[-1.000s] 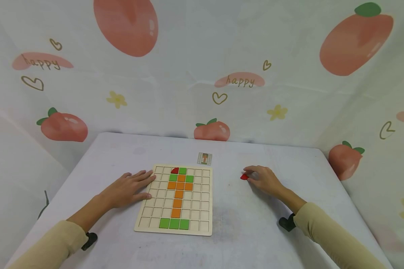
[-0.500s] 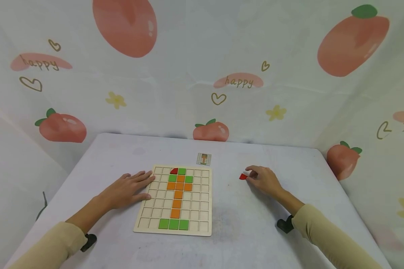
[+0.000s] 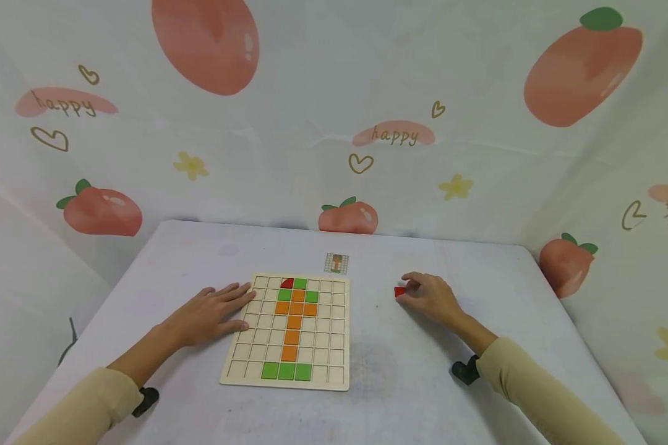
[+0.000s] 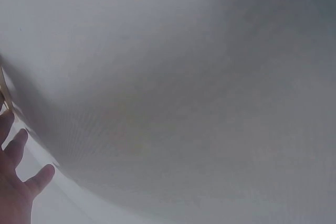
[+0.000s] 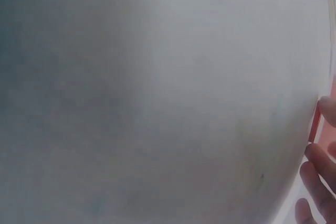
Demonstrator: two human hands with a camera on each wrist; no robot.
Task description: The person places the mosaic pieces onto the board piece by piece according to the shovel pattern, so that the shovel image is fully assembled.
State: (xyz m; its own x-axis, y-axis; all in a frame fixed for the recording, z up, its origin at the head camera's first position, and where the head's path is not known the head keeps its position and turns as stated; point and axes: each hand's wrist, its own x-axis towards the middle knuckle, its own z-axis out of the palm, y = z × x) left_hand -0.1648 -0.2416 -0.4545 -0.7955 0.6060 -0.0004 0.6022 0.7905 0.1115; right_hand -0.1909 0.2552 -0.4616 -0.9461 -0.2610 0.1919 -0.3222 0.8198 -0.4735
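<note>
On the table lies a pale wooden grid board (image 3: 329, 346) with orange, green and red tiles set in its squares. My left hand (image 3: 208, 316) rests with fingers spread at the board's left edge; its fingertips also show in the left wrist view (image 4: 18, 174). To the right of the board, my right hand (image 3: 430, 296) pinches a small red tile (image 3: 399, 292) between thumb and fingers, at the table top. The right wrist view shows that red tile (image 5: 315, 121) edge-on between the fingertips. A dark red quarter-round tile (image 3: 287, 283) sits in the board's top row, beside a green tile (image 3: 300, 283).
A small pattern card (image 3: 336, 263) lies just beyond the board. The white table (image 3: 456, 259) meets a fruit-printed cloth backdrop (image 3: 289, 154). Each wrist carries a dark strapped device, and a dark cord (image 3: 68, 341) shows past the table's left edge.
The red tile has turned in the right fingers and now shows a squarer outline. The right hand has shifted slightly left. The left hand stays at the board's edge.
</note>
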